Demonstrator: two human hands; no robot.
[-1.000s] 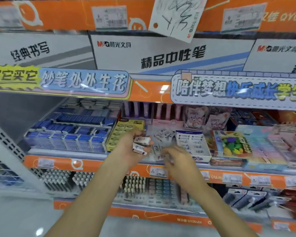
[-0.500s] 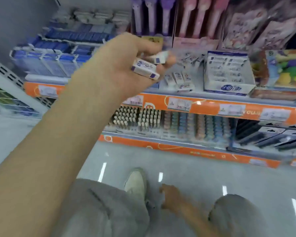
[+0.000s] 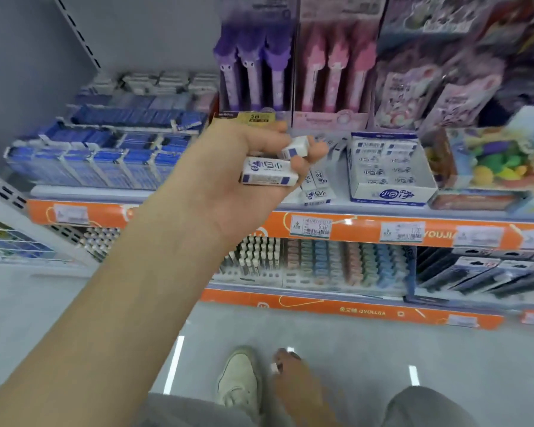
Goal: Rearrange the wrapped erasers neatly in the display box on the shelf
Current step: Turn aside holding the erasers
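The left hand [image 3: 244,167] is raised in front of the shelf [image 3: 352,229], palm toward the camera, its fingers [image 3: 299,169] curled around two wrapped erasers [image 3: 269,175]: a long white and blue one lies flat across the palm, and a smaller one sits above it, pinched near the fingertips. Behind the hand, a few loose erasers [image 3: 316,192] lie flat on the shelf board, just left of the white display box [image 3: 389,194]. That box stands open at the shelf's front edge, with rows of erasers packed inside it. Blue boxes [image 3: 105,152] fill the shelf's left part, and purple and pink pens [image 3: 293,69] stand upright at the back. The right hand [image 3: 293,377] is low, down near the floor [image 3: 383,349] beside a pale shoe [image 3: 239,377]; its fingers are bent around a small white thing [image 3: 273,367], which looks like another eraser, though blur makes that unsure. Orange price strips run along the shelf fronts.
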